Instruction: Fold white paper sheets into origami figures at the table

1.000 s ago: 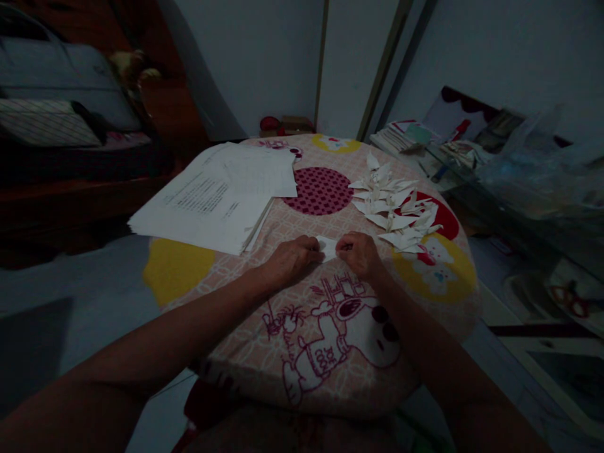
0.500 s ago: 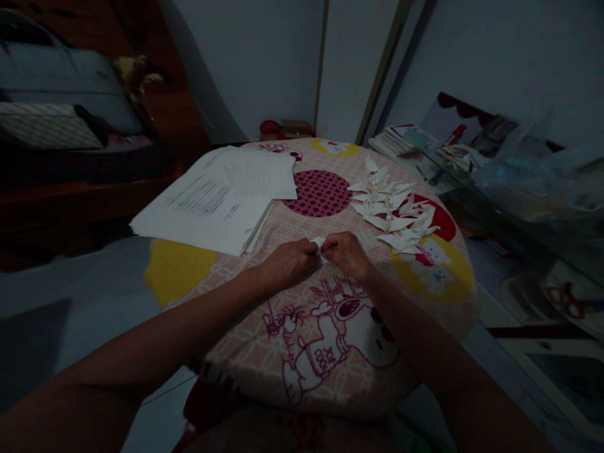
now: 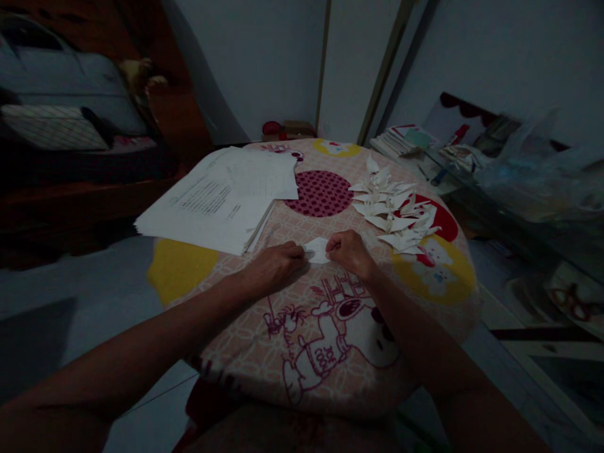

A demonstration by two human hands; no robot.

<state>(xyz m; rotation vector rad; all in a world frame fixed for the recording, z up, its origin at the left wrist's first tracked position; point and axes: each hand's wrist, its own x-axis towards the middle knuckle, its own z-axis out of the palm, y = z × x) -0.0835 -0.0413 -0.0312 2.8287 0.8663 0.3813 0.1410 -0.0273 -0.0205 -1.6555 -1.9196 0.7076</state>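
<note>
Between my two hands is a small folded piece of white paper (image 3: pixel 316 250), just above or on the patterned tablecloth (image 3: pixel 245 352). My left hand (image 3: pixel 282 264) pinches its left end, fingers closed. At the other end, my right hand (image 3: pixel 348 251) grips the paper between thumb and fingers. The fingertips partly cover both ends. To the right of my right hand lie several folded white paper cranes (image 3: pixel 394 211), set close together in rows. Beyond my left hand rests a thick stack of printed paper sheets (image 3: pixel 207 201).
A glass-topped side table (image 3: pixel 500 214) along the right holds a clear plastic bag (image 3: pixel 528 170) and a pile of papers or booklets (image 3: pixel 394 141). On the left, a wooden bench (image 3: pixel 177 119) carries a pale bag (image 3: pixel 85 82). Small boxes (image 3: pixel 299 129) stand behind the round table.
My left hand has moved left, away from my right hand, so more of the white paper shows between them. The cranes and the stack stay put; the view has shifted slightly.
</note>
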